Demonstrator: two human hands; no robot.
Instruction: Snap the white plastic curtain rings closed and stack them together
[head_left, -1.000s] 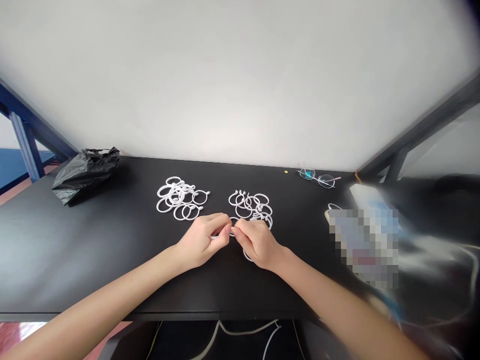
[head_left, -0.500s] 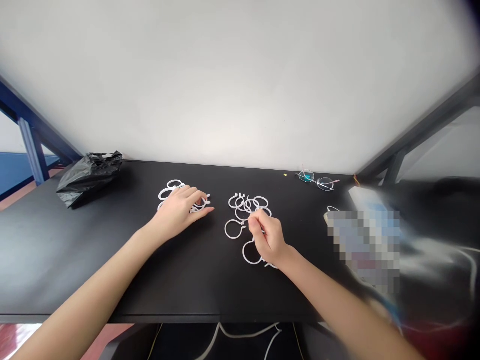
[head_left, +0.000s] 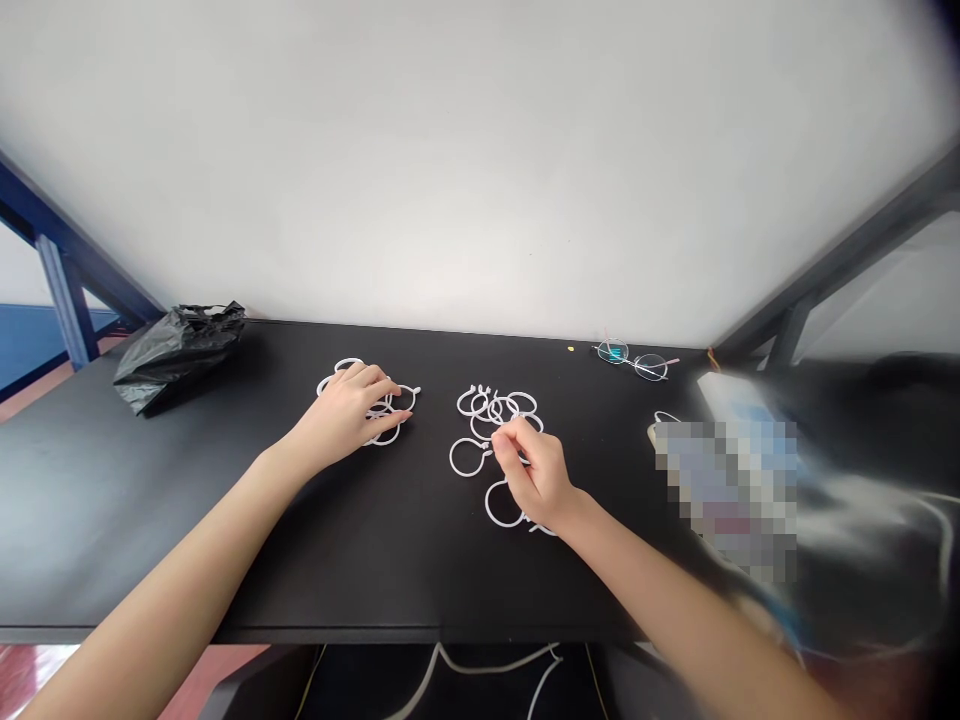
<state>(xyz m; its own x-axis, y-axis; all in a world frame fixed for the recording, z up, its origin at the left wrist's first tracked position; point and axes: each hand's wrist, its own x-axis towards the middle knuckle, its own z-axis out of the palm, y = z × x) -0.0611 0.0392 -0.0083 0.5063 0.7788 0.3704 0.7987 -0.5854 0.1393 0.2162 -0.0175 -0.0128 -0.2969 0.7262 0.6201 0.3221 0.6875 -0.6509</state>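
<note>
Though many, rings [head_left: 466, 475] within table edge [head_left: 420, 632].

Near the centre left of the frame, the left hand [head_left: 346, 410] covers much of one cluster of white rings [head_left: 384, 406]. The curled right hand [head_left: 534, 465] hides parts of a second ring cluster [head_left: 495, 410], and its palm is out of sight. Both forearms [head_left: 210, 560] run off the bottom edge. Pixel blocks mask an object [head_left: 727, 490] at right, beside blurred pale clutter [head_left: 862, 520]. A yellow speck [head_left: 571, 349] is too small to identify.
</note>
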